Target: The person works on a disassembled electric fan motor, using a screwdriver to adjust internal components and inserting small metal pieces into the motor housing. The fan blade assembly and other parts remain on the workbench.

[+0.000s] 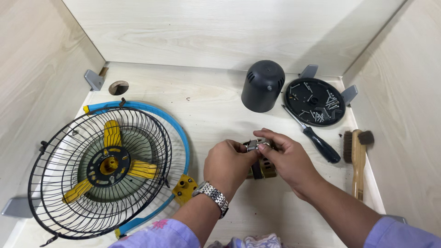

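Hidden: the fan motor (262,166) sits mostly behind both hands, so only its brass-coloured, slotted lower body and a bit of silver metal on top peek out.
Cut off: both forearms run out at the bottom edge, lilac sleeves only partly in frame.
Hard to tell: what the small silver top piece is.
Motor: mid-table, right of the black wire fan guard (98,170) with yellow blades.
Left hand (228,165): fingers curled tight around the motor's left side, wristwatch showing.
Right hand (285,160): thumb and fingertips pinch the silver top.
Nearby: dark motor cover (262,86), round black plate (314,101) of screws, screwdriver (314,138), wooden brush (357,158).
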